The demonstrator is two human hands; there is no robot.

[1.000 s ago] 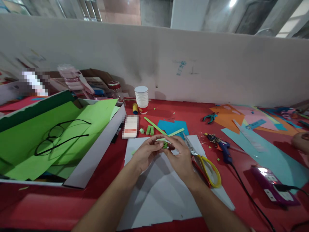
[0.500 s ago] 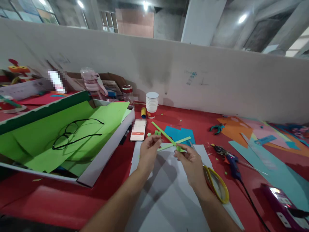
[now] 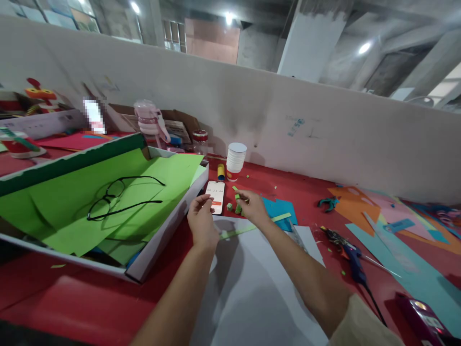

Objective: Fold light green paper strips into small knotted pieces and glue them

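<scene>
My right hand point(image 3: 252, 206) reaches across to several small green folded paper pieces point(image 3: 238, 209) near the phone. Its fingers are pinched at a bright green paper strip point(image 3: 235, 188), mostly hidden by the hand. In front of the phone's lower end is my left hand point(image 3: 202, 218), fingers curled and pinched; what they hold, if anything, cannot be made out. A small green paper block point(image 3: 229, 206) sits between the hands. Under my right forearm, a pale green strip point(image 3: 237, 233) lies across the white paper point(image 3: 252, 288).
At left is a box point(image 3: 173, 211) with green sheets and glasses point(image 3: 108, 197). Behind are a phone point(image 3: 219, 189), stacked paper cups point(image 3: 236, 161) and a yellow tube point(image 3: 221, 171). Right are blue paper point(image 3: 275, 209), a glue gun point(image 3: 351, 257), pliers point(image 3: 327, 204) and coloured sheets point(image 3: 406, 259).
My right hand has moved left to the small green pieces, and the long bright strip is mostly out of sight. My left hand has shifted left, away from the right. The view has tilted slightly.
</scene>
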